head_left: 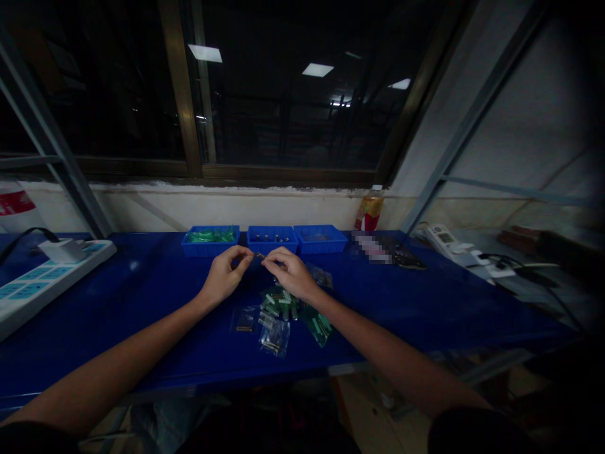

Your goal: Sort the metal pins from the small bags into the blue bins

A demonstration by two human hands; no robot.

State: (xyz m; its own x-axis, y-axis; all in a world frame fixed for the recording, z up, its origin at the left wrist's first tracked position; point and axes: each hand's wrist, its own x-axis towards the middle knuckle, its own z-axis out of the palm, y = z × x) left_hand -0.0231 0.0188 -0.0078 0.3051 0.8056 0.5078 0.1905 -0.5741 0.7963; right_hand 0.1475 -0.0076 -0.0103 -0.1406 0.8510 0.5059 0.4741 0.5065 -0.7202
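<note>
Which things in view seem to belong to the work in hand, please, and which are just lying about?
Likely part of it:
small piece at the right hand's fingertips
blue bins
small clear bags

Probably just lying about:
drink bottle
power strip at left

Drink bottle (370,212) near dark window (283,126), white power strip (45,272) at left

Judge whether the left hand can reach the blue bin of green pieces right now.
Likely yes: the bin sits just beyond the left hand, nothing visible stands between them, though the fingers look pinched together.
</note>
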